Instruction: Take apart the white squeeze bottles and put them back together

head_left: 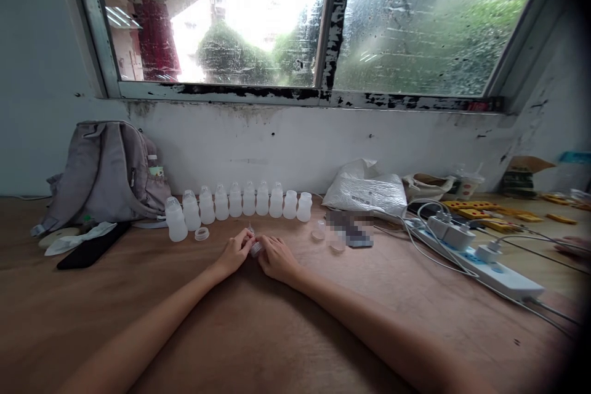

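Both hands meet over the middle of the wooden table. My left hand point(237, 250) is closed, its fingertips pinching a small clear nipple piece point(250, 228). My right hand point(276, 256) is closed on a translucent ring point(255, 249), which lies between the two hands. Behind them stands a row of several frosted bottles point(235, 200), most with clear caps; the two at the right end point(305, 207) have none on top. A loose ring point(202, 233) lies beside the row's left part. Clear caps point(337, 241) rest right of my right hand.
A grey backpack point(104, 172) and black phone-like case point(95, 246) sit left. Rightward are a silvery plastic bag point(367, 188), a white power strip point(503, 277) with cables, and yellow parts point(480, 209). Another person's hand point(572, 246) shows at the right edge.
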Available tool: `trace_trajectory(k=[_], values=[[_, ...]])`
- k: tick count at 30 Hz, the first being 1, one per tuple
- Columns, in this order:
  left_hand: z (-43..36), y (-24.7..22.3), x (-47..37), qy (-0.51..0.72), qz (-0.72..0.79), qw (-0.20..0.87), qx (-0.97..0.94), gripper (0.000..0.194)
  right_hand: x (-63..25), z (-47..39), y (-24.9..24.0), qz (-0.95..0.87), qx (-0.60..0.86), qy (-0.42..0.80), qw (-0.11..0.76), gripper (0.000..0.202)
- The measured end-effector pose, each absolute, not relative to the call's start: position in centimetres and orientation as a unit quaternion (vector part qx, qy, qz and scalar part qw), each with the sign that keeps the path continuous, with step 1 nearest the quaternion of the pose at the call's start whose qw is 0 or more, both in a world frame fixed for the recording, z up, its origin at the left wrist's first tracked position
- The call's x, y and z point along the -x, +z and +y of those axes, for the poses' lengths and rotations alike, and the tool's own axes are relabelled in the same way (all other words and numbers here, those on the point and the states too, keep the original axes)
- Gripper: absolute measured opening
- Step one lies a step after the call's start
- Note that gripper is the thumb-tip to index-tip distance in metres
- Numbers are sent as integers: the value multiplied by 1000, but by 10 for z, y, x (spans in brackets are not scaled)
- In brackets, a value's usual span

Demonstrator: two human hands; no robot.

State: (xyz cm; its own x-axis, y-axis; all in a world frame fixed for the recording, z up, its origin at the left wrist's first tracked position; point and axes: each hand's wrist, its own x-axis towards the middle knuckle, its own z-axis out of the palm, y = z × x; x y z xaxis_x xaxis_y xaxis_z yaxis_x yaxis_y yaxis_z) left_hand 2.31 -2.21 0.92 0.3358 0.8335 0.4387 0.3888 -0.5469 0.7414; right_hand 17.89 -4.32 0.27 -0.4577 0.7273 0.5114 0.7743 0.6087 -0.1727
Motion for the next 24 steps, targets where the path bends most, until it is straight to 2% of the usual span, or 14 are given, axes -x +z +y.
trace_trajectory(k=[3, 5, 8, 11, 18, 24], values=[[-22, 9, -28, 439, 393, 383, -712, 22, -181, -44, 4, -848, 410, -5, 335, 30], [-21, 6, -31, 446, 386, 445, -674, 24, -182, -42, 4, -841, 400, 25, 362, 25], [-21, 0, -36, 473, 382, 480, -632, 24, -183, -36, 0, -822, 401, 65, 400, 17], [-28, -2, -39, 498, 393, 448, -630, 25, -184, -30, -2, -787, 419, 89, 443, 11], [-43, 5, -40, 489, 393, 249, -738, 23, -187, -24, -3, -748, 452, 112, 472, 3], [-37, -1, -40, 462, 409, 241, -749, 19, -185, -26, -2, -750, 444, 144, 468, 8]])
